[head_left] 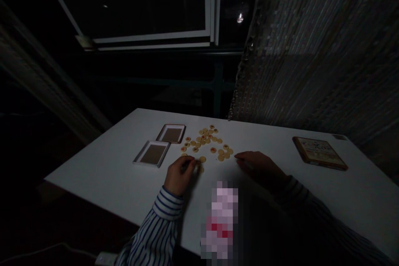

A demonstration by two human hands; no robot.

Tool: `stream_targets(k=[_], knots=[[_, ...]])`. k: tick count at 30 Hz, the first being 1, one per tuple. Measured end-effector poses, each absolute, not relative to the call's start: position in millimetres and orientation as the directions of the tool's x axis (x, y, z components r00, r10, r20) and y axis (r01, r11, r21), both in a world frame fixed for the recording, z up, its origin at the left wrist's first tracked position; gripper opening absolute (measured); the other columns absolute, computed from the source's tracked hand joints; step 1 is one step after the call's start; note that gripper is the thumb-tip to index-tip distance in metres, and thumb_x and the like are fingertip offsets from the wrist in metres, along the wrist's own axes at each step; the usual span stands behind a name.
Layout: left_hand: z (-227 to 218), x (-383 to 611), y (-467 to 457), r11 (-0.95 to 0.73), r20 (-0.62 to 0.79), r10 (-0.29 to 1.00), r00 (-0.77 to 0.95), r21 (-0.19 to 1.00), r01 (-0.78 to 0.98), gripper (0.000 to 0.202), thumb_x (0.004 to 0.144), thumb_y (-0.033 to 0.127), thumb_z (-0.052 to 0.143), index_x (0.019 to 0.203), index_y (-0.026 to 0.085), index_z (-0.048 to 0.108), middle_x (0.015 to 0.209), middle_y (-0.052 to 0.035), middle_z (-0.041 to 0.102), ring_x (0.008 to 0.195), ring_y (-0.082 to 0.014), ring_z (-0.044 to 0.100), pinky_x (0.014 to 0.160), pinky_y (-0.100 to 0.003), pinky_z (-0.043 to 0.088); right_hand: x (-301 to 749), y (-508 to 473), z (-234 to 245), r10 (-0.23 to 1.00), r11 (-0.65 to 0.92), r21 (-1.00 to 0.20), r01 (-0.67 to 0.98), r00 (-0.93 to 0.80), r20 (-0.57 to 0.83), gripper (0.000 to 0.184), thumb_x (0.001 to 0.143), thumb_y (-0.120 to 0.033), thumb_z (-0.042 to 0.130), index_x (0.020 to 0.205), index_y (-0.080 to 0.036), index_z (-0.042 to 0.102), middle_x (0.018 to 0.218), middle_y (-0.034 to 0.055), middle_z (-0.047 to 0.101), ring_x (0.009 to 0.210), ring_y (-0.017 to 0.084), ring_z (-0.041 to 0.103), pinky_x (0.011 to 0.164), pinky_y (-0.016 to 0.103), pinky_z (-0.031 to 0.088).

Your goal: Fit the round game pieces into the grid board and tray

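Round wooden Chinese chess pieces (203,141), some face up with red or black characters and others blank side up, lie scattered mid-table. My left hand (179,174) is closed in a pinch at the near edge of the spread, with a small disc at its fingertips. A loose piece (202,159) lies just beyond those fingertips. To the right of a small cluster (221,157) is my right hand (260,167), low over the table. Its thumb and index finger are pressed together; dim light hides anything between them.
On the white table (109,174), two shallow open box halves (136,162) stand left of the pieces. A flat box with a printed lid (321,151) lies at the right. A pixelated pink patch (222,216) covers the near edge. String curtains hang behind.
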State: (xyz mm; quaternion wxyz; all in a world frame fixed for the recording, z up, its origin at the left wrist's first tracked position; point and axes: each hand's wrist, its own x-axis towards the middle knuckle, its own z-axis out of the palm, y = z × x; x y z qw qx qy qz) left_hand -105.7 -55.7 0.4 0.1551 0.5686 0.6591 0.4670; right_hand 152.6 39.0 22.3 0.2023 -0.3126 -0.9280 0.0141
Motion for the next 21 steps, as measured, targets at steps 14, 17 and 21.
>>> stream_targets(k=[14,17,21], knots=[[-17,-149,-70,-0.016,0.414,0.828,-0.378,0.692,0.722,0.023,0.075,0.036,0.053,0.086,0.017,0.062,0.100,-0.0076,0.063,0.095,-0.0195,0.057,0.087,-0.034,0.043,101,41,27,0.538,0.843,-0.155,0.516,-0.809,0.237,0.028,0.084,-0.028,0.039,0.104,-0.020,0.057,0.102,0.0052,0.064,0.091,0.018,0.059,0.077,0.033,0.045],[-19,-159,-75,0.005,0.450,0.801,-0.395,0.654,0.756,0.024,0.074,0.035,0.054,0.086,0.017,0.062,0.104,-0.0093,0.061,0.099,-0.0211,0.055,0.089,-0.037,0.042,90,41,28,0.519,0.855,-0.141,0.500,-0.825,0.223,0.029,0.084,-0.028,0.039,0.106,-0.018,0.056,0.104,0.0065,0.063,0.093,0.018,0.059,0.079,0.034,0.044],[-19,-171,-80,0.020,0.473,0.764,-0.438,0.662,0.749,0.024,0.074,0.036,0.055,0.087,0.017,0.063,0.103,-0.0086,0.062,0.096,-0.0215,0.057,0.087,-0.038,0.043,76,40,35,0.501,0.865,-0.120,0.487,-0.848,0.173,0.031,0.084,-0.028,0.038,0.108,-0.017,0.056,0.106,0.0067,0.063,0.094,0.019,0.058,0.080,0.033,0.043]])
